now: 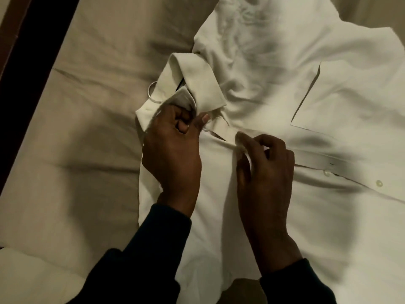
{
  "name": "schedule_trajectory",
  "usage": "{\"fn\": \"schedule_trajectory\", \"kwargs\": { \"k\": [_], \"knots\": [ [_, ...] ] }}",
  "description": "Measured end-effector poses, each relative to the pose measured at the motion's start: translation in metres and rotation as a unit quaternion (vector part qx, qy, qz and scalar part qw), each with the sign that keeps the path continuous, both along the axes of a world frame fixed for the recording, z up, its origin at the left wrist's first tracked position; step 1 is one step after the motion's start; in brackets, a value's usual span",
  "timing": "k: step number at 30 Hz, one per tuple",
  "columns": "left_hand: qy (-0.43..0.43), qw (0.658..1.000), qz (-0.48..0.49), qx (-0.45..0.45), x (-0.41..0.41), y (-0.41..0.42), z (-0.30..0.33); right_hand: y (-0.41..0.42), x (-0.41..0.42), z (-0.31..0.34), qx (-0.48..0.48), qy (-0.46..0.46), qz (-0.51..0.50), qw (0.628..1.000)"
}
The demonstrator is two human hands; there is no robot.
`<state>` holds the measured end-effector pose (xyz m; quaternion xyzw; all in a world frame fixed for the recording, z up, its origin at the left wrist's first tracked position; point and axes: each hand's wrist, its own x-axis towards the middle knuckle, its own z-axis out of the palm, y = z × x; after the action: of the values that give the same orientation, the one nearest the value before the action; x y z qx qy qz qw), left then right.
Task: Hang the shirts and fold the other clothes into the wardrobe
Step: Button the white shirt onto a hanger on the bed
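While the shirt lies flat, left grip and right grip pinch its placket.

Crumpled white shirt, collar seemingly unbuttoned, on bed.

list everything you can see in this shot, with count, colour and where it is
shirt: one, white, spread on the bed, filling the centre and right
collar: one, white, upper centre, by the left hand
chest pocket: one, white, right side of the shirt
buttons: two visible, pale, along the placket at right
hanger hook: one, silver, poking out beside the collar
bed sheet: one, beige, under everything
bed frame: dark edge, far left
left hand: one, gripping the collar fabric
right hand: one, pinching the placket
sleeves: two, dark, bottom
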<state>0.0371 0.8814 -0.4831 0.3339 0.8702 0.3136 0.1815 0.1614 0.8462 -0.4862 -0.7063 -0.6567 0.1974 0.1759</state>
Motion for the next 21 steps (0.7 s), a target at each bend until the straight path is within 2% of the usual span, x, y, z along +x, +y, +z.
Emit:
{"fn": "schedule_trajectory", "kwargs": {
  "k": [3,5,8,11,15,18,21],
  "knots": [
    [0.033,0.999,0.022,-0.012,0.005,0.002,-0.005,-0.002,0.009,-0.005,-0.001,-0.042,0.041,0.998],
    [0.038,0.999,0.015,-0.011,0.009,0.002,-0.004,-0.001,0.012,-0.005,-0.001,-0.036,0.056,0.998],
    [0.004,1.000,-0.005,-0.013,0.007,-0.001,0.000,0.004,0.013,0.000,-0.004,-0.001,0.050,0.999],
    [-0.030,0.999,-0.016,0.006,0.007,-0.013,0.011,0.014,0.013,0.004,0.002,0.079,0.011,0.997],
    [-0.031,0.999,-0.004,0.031,0.009,-0.031,0.016,0.041,0.006,0.017,0.066,0.140,-0.004,0.988],
    [-0.029,0.996,0.021,0.084,0.002,-0.035,0.019,0.071,-0.003,0.031,0.108,0.179,0.025,0.978],
    [0.026,0.994,0.054,0.093,-0.009,-0.038,0.018,0.114,-0.018,0.041,0.119,0.181,0.069,0.974]
  ]
}}
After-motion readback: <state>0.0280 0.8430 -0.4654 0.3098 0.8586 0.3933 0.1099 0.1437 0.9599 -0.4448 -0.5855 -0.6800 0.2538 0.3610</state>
